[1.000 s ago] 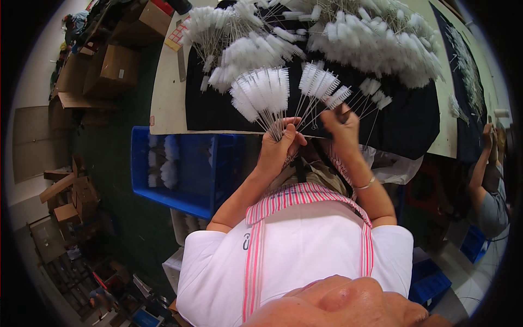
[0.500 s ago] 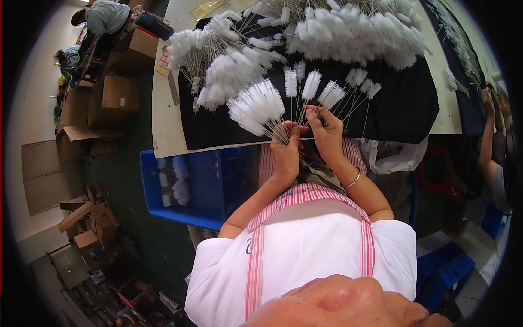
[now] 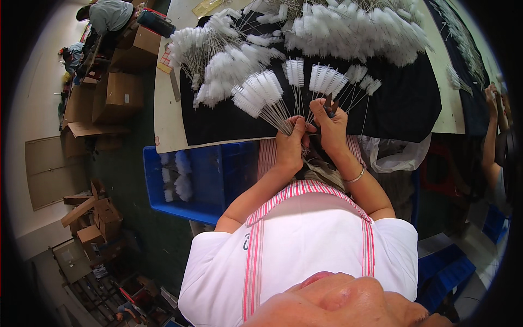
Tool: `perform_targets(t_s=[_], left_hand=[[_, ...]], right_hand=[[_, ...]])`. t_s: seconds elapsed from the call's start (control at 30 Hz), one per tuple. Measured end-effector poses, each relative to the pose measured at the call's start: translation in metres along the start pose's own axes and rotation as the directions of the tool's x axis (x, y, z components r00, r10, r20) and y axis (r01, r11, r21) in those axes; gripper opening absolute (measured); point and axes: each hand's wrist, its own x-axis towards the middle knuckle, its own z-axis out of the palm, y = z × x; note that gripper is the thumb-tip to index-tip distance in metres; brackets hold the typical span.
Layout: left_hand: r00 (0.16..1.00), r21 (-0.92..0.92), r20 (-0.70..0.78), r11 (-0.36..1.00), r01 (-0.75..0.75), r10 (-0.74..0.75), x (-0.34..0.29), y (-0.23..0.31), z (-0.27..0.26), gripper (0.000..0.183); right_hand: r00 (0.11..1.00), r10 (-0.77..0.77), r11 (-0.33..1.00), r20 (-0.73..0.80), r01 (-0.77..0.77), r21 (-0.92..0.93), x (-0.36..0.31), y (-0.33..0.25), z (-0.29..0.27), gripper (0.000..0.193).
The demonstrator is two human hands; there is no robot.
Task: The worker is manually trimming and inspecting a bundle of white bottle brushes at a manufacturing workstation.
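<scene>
Black cloth (image 3: pixel 229 123), left hand (image 3: pixel 290 143) holding white brushes (image 3: pixel 266 103), bristled ends (image 3: pixel 257 92) forward-left.

white brushes (image 3: pixel 354 35) on black cloth (image 3: pixel 403 109), pale table (image 3: pixel 166 122)

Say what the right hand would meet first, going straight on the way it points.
Probably the white brushes fanned out just ahead of the right hand, though depth is unclear and it might pass above them.

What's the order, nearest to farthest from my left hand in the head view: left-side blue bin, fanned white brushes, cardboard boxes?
1. Fanned white brushes: held in your left hand.
2. Blue bin: left, beside the table edge.
3. Cardboard boxes: far left.
</scene>
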Motion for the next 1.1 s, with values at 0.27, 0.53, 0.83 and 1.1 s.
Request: perform_targets(t_s=[0.27, 0.53, 0.83, 1.1], left_hand=[[0.997, -0.064, 0.069, 0.998, 0.027, -0.023, 0.004, 0.000, 0.013, 0.019], [0.989, 0.144, 0.091, 0.981, -0.129, 0.117, -0.001, -0.012, 0.018, 0.011], [0.992, 0.253, 0.127, 0.967, -0.010, -0.023, -0.006, -0.019, 0.029, 0.015], [0.960, 0.219, 0.262, 0.975, 0.044, -0.103, 0.002, -0.009, 0.017, 0.044]], right_hand=[[0.998, -0.055, 0.998, 0.022, 0.055, 0.010, 0.008, 0.003, -0.017, 0.021], [0.986, -0.162, 0.969, -0.026, 0.154, -0.193, -0.002, -0.005, -0.018, 0.018], [0.953, -0.220, 0.935, -0.209, 0.145, -0.323, 0.005, -0.007, -0.072, 0.013], [0.967, 0.007, 0.830, -0.256, -0.148, -0.538, 0.045, -0.004, -0.143, 0.024]])
